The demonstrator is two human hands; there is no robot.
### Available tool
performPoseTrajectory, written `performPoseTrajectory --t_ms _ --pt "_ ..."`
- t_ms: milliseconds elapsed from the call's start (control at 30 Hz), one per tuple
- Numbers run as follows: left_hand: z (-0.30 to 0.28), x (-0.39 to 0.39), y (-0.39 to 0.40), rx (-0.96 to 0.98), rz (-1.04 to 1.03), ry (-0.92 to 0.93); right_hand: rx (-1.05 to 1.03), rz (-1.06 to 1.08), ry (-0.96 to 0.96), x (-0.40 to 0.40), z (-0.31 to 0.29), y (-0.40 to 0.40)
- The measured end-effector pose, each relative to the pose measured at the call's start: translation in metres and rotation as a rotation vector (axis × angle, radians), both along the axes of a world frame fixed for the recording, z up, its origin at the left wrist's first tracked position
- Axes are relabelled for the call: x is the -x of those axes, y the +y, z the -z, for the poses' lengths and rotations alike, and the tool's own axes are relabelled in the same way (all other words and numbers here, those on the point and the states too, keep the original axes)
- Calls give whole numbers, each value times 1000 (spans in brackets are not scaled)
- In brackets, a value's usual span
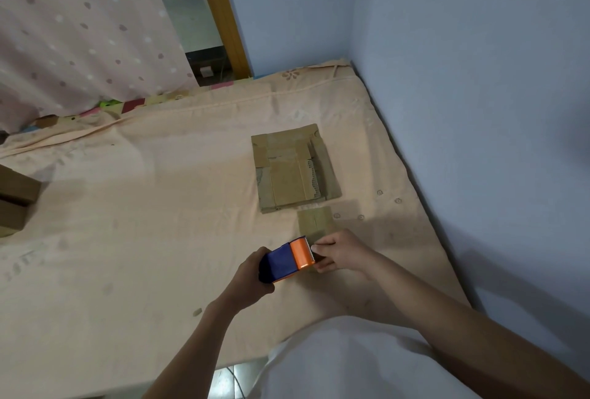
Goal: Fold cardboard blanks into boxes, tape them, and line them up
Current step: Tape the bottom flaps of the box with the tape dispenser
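A small folded cardboard box (314, 223) stands on the bed just in front of me. My left hand (252, 272) grips a blue and orange tape dispenser (289, 259) by its body, with the toothed orange end at the box's near side. My right hand (340, 255) pinches at the dispenser's cutter edge, against the near side of the box, whose lower part it hides. Beyond the box lies a stack of flat cardboard blanks (295, 169) with old tape strips on top.
The peach bedsheet (143, 223) covers the whole work surface. Finished brown boxes (16, 197) sit at the left edge. A blue wall (479, 111) runs along the right side of the bed. A dotted curtain (79, 31) hangs at the far left.
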State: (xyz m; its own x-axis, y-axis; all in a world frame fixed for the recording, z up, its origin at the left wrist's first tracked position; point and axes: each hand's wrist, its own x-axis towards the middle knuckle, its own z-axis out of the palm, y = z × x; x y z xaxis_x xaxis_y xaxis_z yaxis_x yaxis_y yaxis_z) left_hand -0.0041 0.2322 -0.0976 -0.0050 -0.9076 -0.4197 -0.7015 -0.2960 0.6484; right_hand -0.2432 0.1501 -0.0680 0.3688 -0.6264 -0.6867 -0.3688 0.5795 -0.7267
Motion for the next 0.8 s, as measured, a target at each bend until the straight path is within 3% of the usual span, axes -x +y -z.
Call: performPoseTrajectory --t_ms 233,800 --pt "-1 -3 -2 -2 40 -23 -4 34 51 -1 1 0" --pt "3 7 -7 31 159 -148 260 -18 399 1 0 3"
